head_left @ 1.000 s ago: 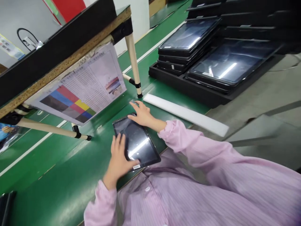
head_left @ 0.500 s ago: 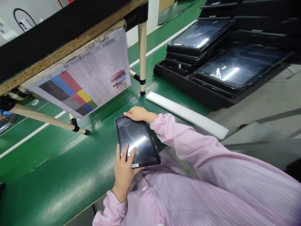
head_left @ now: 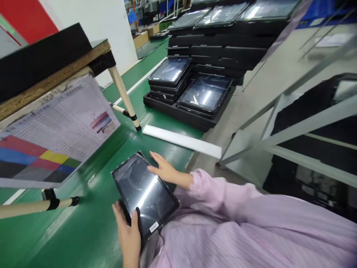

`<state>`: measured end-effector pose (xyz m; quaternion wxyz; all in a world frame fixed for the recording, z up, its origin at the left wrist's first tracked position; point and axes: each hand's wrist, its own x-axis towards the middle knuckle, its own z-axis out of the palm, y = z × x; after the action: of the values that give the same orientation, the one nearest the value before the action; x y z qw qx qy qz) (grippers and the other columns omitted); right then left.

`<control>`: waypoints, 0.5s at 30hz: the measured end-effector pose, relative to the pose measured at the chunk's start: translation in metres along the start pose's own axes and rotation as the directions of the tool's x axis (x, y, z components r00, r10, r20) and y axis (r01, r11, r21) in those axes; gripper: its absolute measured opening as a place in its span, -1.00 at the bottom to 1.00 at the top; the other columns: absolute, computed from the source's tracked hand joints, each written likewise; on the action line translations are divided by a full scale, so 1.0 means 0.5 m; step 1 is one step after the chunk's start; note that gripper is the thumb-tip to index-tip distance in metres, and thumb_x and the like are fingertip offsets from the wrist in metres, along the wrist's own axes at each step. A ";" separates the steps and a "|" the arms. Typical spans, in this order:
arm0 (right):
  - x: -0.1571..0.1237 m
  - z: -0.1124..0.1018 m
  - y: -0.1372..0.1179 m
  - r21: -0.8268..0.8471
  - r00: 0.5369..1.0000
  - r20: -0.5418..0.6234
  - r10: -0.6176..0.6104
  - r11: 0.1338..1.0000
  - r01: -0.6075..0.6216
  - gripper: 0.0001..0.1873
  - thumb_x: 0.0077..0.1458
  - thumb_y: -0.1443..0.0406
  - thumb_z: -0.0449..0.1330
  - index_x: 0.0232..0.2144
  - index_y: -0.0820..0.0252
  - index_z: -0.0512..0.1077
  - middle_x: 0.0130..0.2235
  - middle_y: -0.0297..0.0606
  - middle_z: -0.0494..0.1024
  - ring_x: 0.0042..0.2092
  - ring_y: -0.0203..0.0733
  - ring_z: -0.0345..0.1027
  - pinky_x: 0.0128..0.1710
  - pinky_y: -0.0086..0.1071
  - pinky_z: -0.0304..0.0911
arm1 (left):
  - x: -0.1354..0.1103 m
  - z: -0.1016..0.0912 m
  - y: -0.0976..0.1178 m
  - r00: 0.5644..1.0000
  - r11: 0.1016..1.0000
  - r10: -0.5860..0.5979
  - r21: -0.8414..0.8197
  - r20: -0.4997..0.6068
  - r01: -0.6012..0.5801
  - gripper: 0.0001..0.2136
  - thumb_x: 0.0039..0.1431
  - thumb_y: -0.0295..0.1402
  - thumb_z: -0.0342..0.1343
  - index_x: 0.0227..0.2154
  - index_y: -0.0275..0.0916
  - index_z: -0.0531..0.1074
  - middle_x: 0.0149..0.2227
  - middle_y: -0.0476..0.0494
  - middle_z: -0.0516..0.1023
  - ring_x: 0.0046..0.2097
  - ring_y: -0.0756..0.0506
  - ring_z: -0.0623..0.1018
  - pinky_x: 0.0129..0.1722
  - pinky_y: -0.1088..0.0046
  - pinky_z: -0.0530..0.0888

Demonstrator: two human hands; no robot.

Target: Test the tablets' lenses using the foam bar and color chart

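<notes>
A black tablet with a glossy dark screen is tilted up off the green bench near my body. My left hand grips its near corner, thumb on the glass and fingers underneath. On the tablet's far right edge rests my right hand, its fingers held loosely together against the rim. A small white label sits at the screen's near corner. Both arms wear pink striped sleeves.
A colour chart sheet hangs from a raised shelf on cream tube legs at the left. A white foam strip lies past the tablet. Black trays with stacked tablets stand beyond it. Grey metal framing is on the right.
The tablet has been lifted at its far end and drawn toward my body. My left hand slid to its near corner; my right moved from the top edge to the right edge. The view swung right.
</notes>
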<state>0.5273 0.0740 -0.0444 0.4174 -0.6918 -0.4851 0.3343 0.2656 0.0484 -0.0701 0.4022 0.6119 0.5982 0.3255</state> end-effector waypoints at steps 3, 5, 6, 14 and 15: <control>-0.082 0.013 0.040 0.173 0.999 0.033 0.005 0.985 -0.011 -0.03 0.06 -0.07 0.27 0.37 0.33 0.17 0.41 0.03 0.04 0.43 0.07 -0.06 0.43 -0.07 -0.08 | 0.021 0.016 0.037 0.990 0.979 -0.106 -0.166 0.091 0.120 -0.30 0.28 -0.03 0.07 0.40 -0.12 0.04 0.39 -0.29 0.23 0.37 -0.28 0.28 0.31 0.12 0.28; -0.104 0.023 0.047 0.272 1.000 0.014 0.024 0.962 -0.027 -0.05 0.05 -0.07 0.28 0.37 0.25 0.19 0.42 -0.02 0.02 0.44 0.06 -0.10 0.43 -0.04 -0.12 | 0.026 0.028 0.065 0.986 0.960 -0.117 -0.242 0.114 0.142 -0.33 0.27 -0.06 0.09 0.39 -0.09 0.08 0.37 -0.22 0.26 0.33 -0.26 0.35 0.26 0.18 0.37; -0.106 0.023 0.047 0.317 0.999 -0.001 0.037 0.948 -0.035 -0.07 0.06 -0.06 0.27 0.36 0.22 0.20 0.41 -0.03 0.03 0.44 0.06 -0.10 0.43 -0.03 -0.13 | 0.026 0.033 0.080 0.984 0.954 -0.123 -0.260 0.127 0.152 -0.33 0.27 -0.08 0.09 0.39 -0.08 0.08 0.37 -0.20 0.26 0.32 -0.25 0.37 0.24 0.20 0.40; -0.147 -0.169 -0.008 0.719 0.952 -0.089 0.293 0.680 -0.142 0.10 -0.02 0.05 0.34 0.45 -0.07 -0.08 0.35 -0.13 0.19 0.16 0.05 0.40 0.22 0.03 0.29 | 0.034 0.108 0.264 0.947 0.923 0.146 -0.384 0.286 -0.026 -0.29 0.18 -0.10 0.20 0.35 -0.16 0.16 0.38 -0.25 0.25 0.36 -0.30 0.29 0.30 0.12 0.32; -0.160 -0.209 -0.023 0.785 0.937 -0.073 0.341 0.599 -0.157 0.18 -0.06 0.07 0.37 0.46 -0.13 -0.18 0.31 -0.13 0.27 0.03 0.02 0.49 0.08 0.01 0.41 | 0.040 0.130 0.301 0.919 0.904 0.227 -0.420 0.322 -0.076 -0.30 0.18 -0.11 0.21 0.35 -0.16 0.17 0.38 -0.25 0.25 0.37 -0.30 0.27 0.31 0.11 0.29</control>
<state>0.5889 -0.0264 0.0154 0.6701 -0.5411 -0.1462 0.4867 0.3952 0.0674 0.0309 0.5951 0.6117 0.3839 0.3525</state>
